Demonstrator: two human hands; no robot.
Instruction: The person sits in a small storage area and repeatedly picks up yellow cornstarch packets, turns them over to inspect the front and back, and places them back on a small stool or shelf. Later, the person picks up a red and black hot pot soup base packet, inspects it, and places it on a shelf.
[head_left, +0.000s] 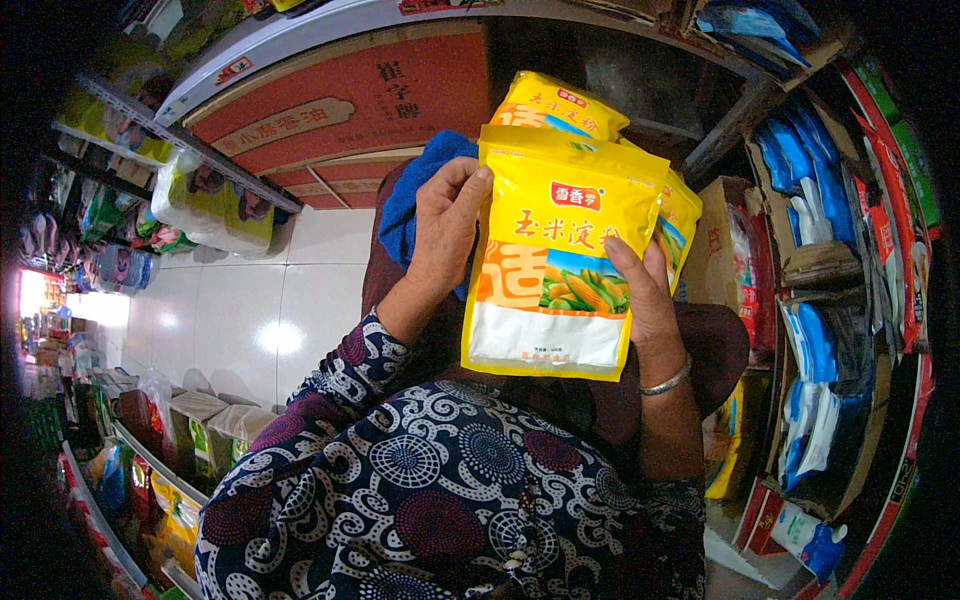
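Note:
A yellow plastic bag of corn starch (551, 330), printed with corn cobs, is held upright before me, its front facing up to the camera. My left hand (450, 225) pinches its upper left edge between thumb and fingers. On its right side, my right hand (649, 296) grips the edge with the thumb on the front; its other fingers are partly hidden. Behind the held bag lie more yellow bags of the same kind (559, 105). A blue cloth (405, 214) rests beside my left hand, over my dark-clad leg.
Large red cartons (337, 109) stand on the lower shelf ahead. To the right, open cardboard boxes hold blue and white packets (814, 337). An opened carton (709, 240) stands near my right knee. White floor tiles (322, 240) show at left, between shelves of packaged goods (217, 206).

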